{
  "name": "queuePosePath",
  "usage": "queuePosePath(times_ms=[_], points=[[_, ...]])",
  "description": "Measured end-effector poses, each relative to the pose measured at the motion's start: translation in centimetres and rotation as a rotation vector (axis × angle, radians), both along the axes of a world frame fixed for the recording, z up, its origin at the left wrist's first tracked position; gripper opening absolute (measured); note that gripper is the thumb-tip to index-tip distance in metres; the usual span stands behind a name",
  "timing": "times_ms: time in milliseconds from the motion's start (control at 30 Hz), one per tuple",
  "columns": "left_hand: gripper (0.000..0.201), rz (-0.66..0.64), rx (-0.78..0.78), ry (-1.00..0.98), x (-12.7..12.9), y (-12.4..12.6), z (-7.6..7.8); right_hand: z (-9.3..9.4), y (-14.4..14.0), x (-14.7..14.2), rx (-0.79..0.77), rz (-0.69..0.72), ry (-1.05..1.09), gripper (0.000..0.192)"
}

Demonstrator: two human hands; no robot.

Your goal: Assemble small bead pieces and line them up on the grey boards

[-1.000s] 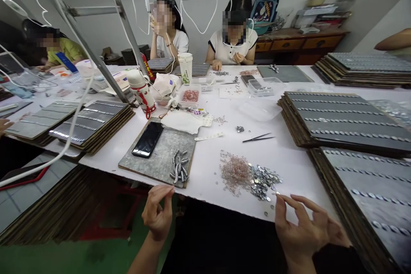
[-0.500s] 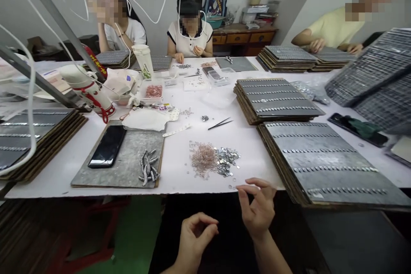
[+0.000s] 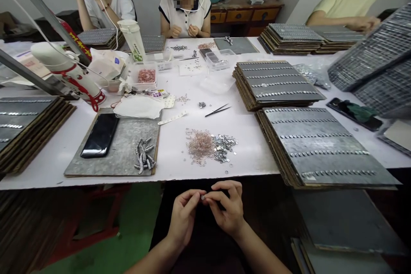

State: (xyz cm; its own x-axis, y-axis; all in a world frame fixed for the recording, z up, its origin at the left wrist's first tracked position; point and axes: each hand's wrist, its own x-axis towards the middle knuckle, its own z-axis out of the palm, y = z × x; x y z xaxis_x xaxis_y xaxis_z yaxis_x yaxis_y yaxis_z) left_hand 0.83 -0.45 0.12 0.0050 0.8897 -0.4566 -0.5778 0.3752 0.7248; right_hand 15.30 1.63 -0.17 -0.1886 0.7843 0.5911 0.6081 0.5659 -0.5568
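head view: the left hand (image 3: 183,219) and right hand (image 3: 228,210) meet below the near edge of the white table (image 3: 250,137), fingertips pressed together around a tiny silvery piece (image 3: 203,197), each grip pinching it from its own side. the piece is a small shiny speck, too small to tell its shape, long axis or which way it points. up on the table, just beyond the hands, lies a pink bead pile (image 3: 201,143) touching a silver sequin pile (image 3: 224,144). black tweezers (image 3: 217,110) lie farther back, tips toward the left.
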Motion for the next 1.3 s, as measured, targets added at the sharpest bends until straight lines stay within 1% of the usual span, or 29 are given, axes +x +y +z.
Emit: queuePosePath(times_ms=[300,533,700,800,933,1000,1133,1300], points=[[0.019,-0.009,-0.002,-0.015,-0.1,0.0,0.0,0.1,0.1,0.1,-0.013,0.010,-0.044,0.011],[0.017,-0.014,-0.013,-0.005,-0.1,0.0,0.2,0.0,0.1,-0.1,-0.047,0.019,-0.007,0.013],[0.018,-0.004,-0.013,-0.001,-0.3,0.1,0.0,-0.4,-0.3,0.5,-0.069,0.034,-0.039,0.014],[0.019,0.000,-0.010,0.014,-0.5,0.2,-0.2,-0.9,-0.2,1.5,-0.054,-0.016,-0.067,0.014],[0.021,0.001,-0.011,0.051,-0.6,0.1,-0.6,-1.3,1.0,3.6,0.004,-0.231,-0.116,0.015],[0.023,-0.002,-0.011,0.087,-0.6,-0.1,-0.7,-1.3,1.8,4.3,0.031,-0.307,-0.133,0.017],[0.026,-0.011,0.000,0.172,-0.6,-0.4,-1.0,-1.5,2.7,4.7,0.027,-0.305,-0.171,0.018],[0.024,-0.011,0.044,0.237,-0.6,-0.6,-1.1,-1.7,2.4,4.6,0.045,-0.286,-0.134,0.015]])
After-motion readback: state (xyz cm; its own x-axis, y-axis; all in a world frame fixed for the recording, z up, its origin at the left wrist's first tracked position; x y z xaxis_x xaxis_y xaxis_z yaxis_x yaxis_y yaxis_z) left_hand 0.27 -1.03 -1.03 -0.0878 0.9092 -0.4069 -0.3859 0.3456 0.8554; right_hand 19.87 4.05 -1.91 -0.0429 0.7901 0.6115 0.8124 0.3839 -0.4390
